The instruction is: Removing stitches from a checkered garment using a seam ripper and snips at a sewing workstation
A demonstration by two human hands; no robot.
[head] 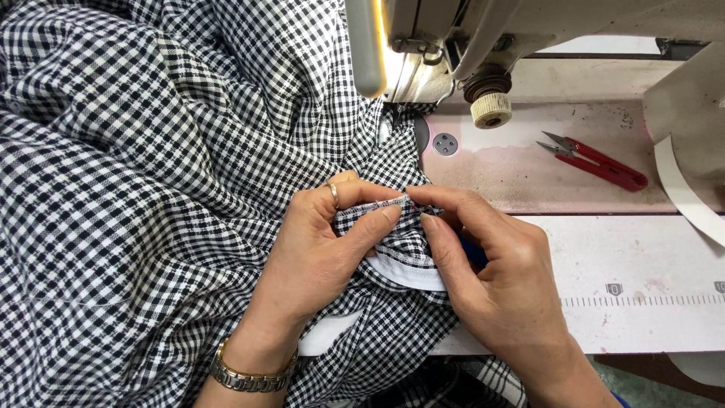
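left hand [317,242] & right hand [491,272] – both pinching checked fabric [151,189] edge

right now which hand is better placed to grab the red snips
Right. The right hand is nearer the red snips, which lie on the machine bed to its upper right. The left hand pinches the checked fabric farther away.
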